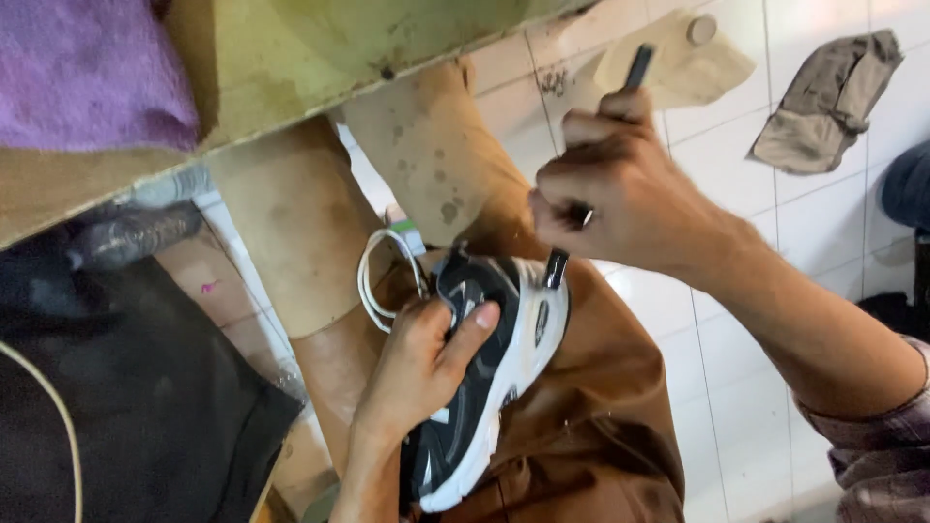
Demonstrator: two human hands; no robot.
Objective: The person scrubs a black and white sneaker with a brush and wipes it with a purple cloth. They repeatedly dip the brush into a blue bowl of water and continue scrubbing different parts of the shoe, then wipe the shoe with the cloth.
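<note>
- We hold a black and white sneaker (489, 378) on our lap, resting on the brown trousers (591, 407); our left hand (421, 363) wraps its upper, thumb pressed across the side, so that grip is closed firmly on the shoe.
- Our right hand (620, 199) is fisted tight around a dark-handled tool (635, 70); its lower end (556, 268) touches the shoe's white sole edge near the heel.
- A white lace (373, 281) loops loose just beside the left hand's fingers.
- The risk we see: the tool tip sits close to our left thumb. If it slips off the curved sole, it could run toward that thumb or into the thigh underneath.
- The shoe is steadied only by one hand and the knee. A hard push could twist it out of the grip, we judge.
- The loose lace could catch under the tool or fingers and pull the shoe askew.
- On the white tiled floor (736, 320) lie a beige insole-shaped piece (693, 68) and a crumpled grey-brown cloth (828, 97), both well apart from our hands.
- A wooden bench edge (320, 58) with a purple cloth (87, 73) hangs over the knee, crowding the left side.
</note>
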